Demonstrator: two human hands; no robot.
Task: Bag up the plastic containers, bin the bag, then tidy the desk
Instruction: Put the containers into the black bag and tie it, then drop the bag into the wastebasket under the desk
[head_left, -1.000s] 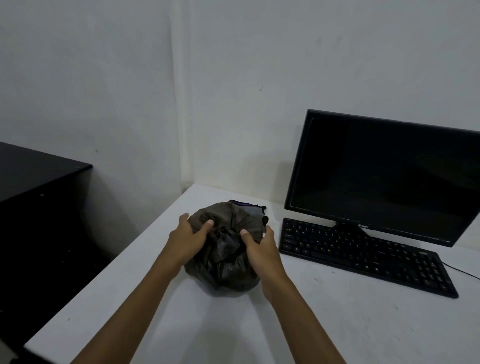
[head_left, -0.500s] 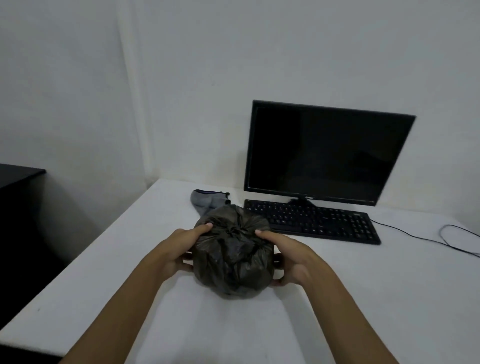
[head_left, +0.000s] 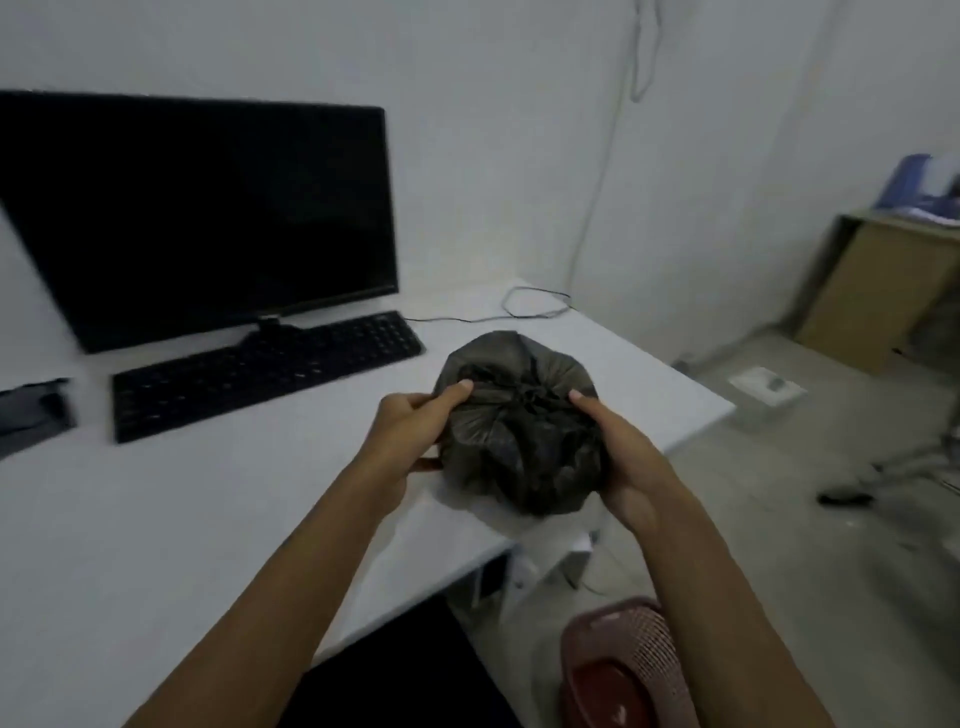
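A knotted, bulging black plastic bag (head_left: 519, 431) is held between both hands over the right front edge of the white desk (head_left: 156, 519). My left hand (head_left: 410, 436) grips its left side with the thumb on top. My right hand (head_left: 623, 457) cups its right side. The bag's contents are hidden. A reddish mesh waste bin (head_left: 623, 670) stands on the floor below my right forearm, beside the desk.
A black monitor (head_left: 208, 208) and black keyboard (head_left: 265, 374) sit at the back of the desk; a dark grey pouch (head_left: 31, 410) lies at the far left. A cable (head_left: 535, 304) loops at the desk's back right corner. A cardboard box (head_left: 878, 291) stands by the far wall.
The view has swung right, and both hands have carried the bag rightwards to the desk's right front edge. The floor and the mesh bin have come into view.
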